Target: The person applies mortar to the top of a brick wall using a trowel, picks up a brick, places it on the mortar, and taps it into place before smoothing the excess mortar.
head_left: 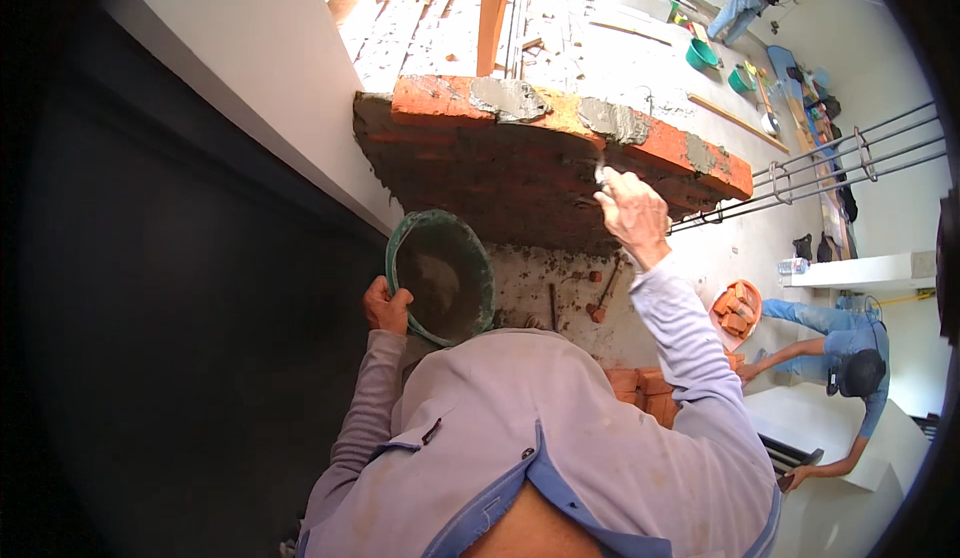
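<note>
left hand (pixel 385 306): fingers pinching the bucket's rim
green bucket (pixel 488 303): at the person's left, between torso and wall, mouth toward the camera, grey residue inside
right hand (pixel 637 220): fingers closed around a pale handle (pixel 600 172); the tool's far end is unclear
brick wall (pixel 460 173): just beyond the right hand, grey mortar (pixel 615 121) patching its top bricks
co-worker (pixel 860 358): bent over at right, near a tub of bricks (pixel 736 310)
</note>
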Demonstrator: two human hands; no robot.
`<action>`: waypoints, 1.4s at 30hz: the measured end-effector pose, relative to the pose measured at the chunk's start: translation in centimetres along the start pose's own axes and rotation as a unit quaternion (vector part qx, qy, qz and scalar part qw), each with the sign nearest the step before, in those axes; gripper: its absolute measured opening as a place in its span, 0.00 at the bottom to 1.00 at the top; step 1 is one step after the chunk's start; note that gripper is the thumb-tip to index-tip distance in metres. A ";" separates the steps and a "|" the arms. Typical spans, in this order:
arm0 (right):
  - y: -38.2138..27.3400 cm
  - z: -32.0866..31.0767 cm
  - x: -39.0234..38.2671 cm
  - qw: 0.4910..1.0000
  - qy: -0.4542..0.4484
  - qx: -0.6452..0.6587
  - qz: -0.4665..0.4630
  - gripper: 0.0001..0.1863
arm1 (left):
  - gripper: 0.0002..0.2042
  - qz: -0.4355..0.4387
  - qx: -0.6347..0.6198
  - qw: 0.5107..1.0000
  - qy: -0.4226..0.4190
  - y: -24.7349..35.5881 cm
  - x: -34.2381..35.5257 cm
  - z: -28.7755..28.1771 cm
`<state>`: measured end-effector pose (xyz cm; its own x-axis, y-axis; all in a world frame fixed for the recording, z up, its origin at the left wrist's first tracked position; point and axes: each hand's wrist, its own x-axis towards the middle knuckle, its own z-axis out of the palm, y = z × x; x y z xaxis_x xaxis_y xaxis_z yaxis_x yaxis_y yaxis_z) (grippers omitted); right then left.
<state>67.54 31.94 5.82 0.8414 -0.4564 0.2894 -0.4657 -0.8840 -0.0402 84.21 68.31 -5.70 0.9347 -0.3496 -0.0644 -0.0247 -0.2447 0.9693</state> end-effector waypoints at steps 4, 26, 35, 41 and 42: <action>1.5 -4.4 -3.1 0.996 -0.010 0.085 0.017 0.16 | 0.13 -0.012 0.024 0.999 0.036 1.3 -1.9 0.8; -3.5 1.2 -9.6 0.903 -0.174 -0.034 -0.391 0.06 | 0.18 0.038 0.016 0.999 0.023 9.7 -6.2 7.1; -2.8 -1.2 -6.7 0.901 -0.275 0.058 -0.330 0.08 | 0.16 0.043 0.009 0.999 -0.027 10.4 -4.4 5.7; -5.0 0.9 -5.2 0.896 -0.290 0.106 -0.318 0.06 | 0.17 0.048 -0.044 0.994 -0.083 10.8 -2.0 3.7; -6.0 0.3 -4.8 0.889 -0.331 0.106 -0.298 0.06 | 0.17 0.056 -0.025 0.995 -0.081 11.1 -1.7 3.3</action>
<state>66.34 39.42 4.38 0.9306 0.2030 -0.3045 0.1205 -0.9557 -0.2687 81.16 63.20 4.36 0.8577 -0.5140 0.0107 -0.1031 -0.1516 0.9830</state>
